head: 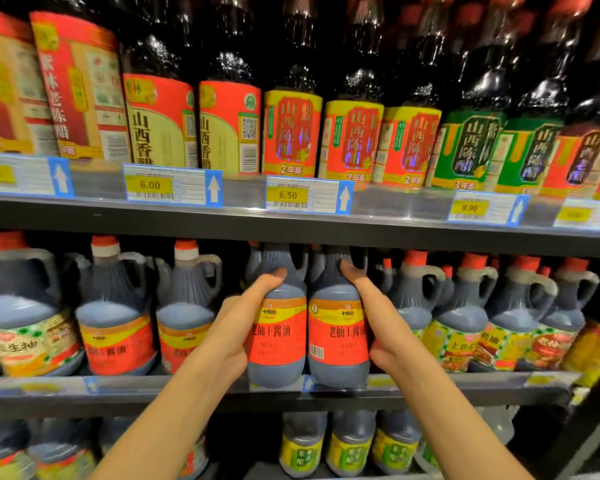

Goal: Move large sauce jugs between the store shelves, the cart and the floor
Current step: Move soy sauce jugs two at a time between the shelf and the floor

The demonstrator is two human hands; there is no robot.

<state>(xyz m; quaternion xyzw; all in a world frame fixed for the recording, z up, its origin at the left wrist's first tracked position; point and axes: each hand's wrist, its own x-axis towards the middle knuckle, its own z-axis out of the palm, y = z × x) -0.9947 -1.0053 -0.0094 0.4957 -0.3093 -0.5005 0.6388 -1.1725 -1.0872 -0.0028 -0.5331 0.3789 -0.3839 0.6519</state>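
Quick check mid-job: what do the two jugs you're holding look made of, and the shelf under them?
The left jug and right jug, gripped by the left hand and right hand, look like clear moulded plastic: ribbed shoulders, soft glare, dark sauce showing through, glossy paper or film labels. The shelf looks like dark painted metal with a clear plastic price strip.

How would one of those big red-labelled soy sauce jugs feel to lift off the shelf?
Probably heavy: the left jug looks full of dark liquid almost to the neck. Its smooth plastic sides could be slippery, and the left hand and right hand hold the jug pair by the sides. Being tall, it may tip at the shelf edge.
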